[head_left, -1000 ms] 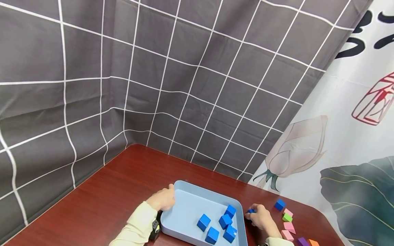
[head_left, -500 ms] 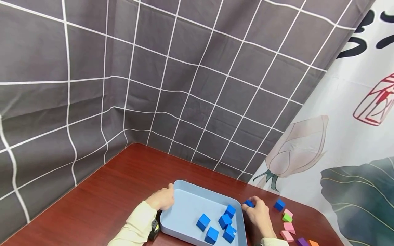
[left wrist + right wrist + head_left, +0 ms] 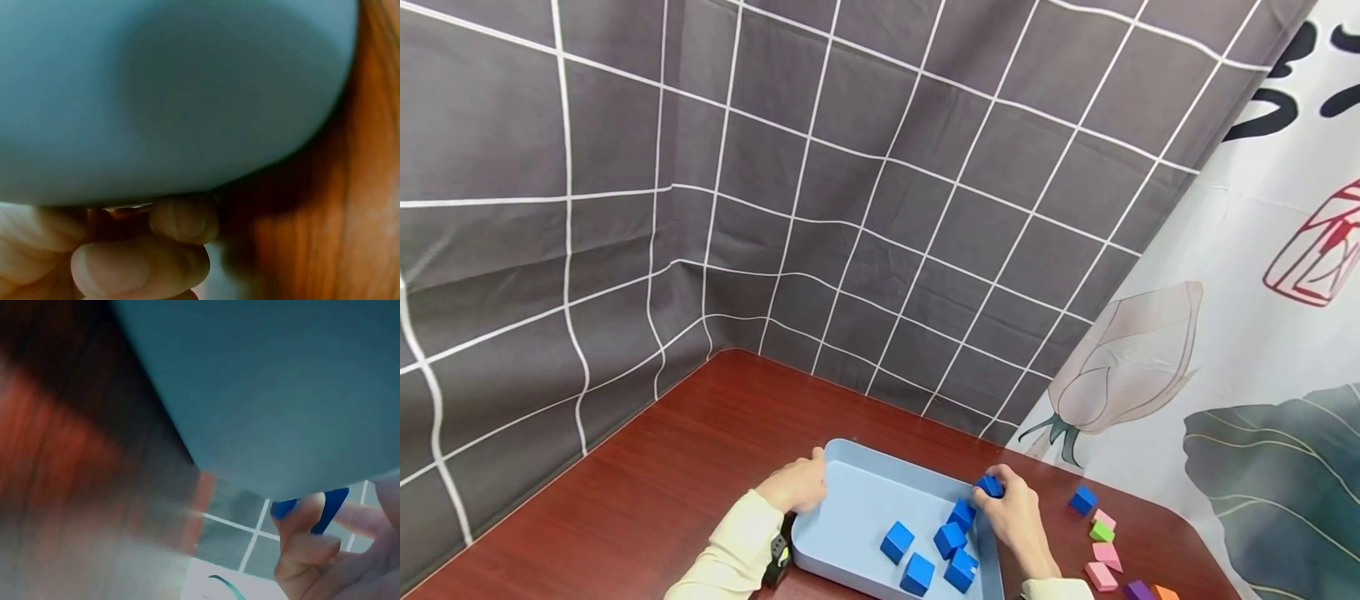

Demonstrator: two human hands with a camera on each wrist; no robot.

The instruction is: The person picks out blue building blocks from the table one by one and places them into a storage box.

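Observation:
My left hand [image 3: 797,485] grips the left side of a pale blue tray [image 3: 859,498]; its curled fingers [image 3: 134,265] show against the tray wall in the left wrist view. Between the thumb and fingers of my right hand [image 3: 1017,517], a blue cube [image 3: 990,486] is pinched over the tray's far right corner. That cube [image 3: 331,509] is partly hidden by fingers in the right wrist view. Inside the tray lie several blue cubes, most toward the right, with one cube [image 3: 897,542] nearer the middle.
Right of the tray, on the reddish-brown table [image 3: 700,450], are another blue cube [image 3: 1083,500], a green block [image 3: 1102,532], several pink blocks [image 3: 1101,576], a purple block [image 3: 1138,590] and an orange block [image 3: 1165,593]. A grey checked curtain [image 3: 850,167] hangs behind.
My right hand has lifted the blue cube from beside the tray and carried it left and away from me, over the tray's edge. The left hand stays at the tray.

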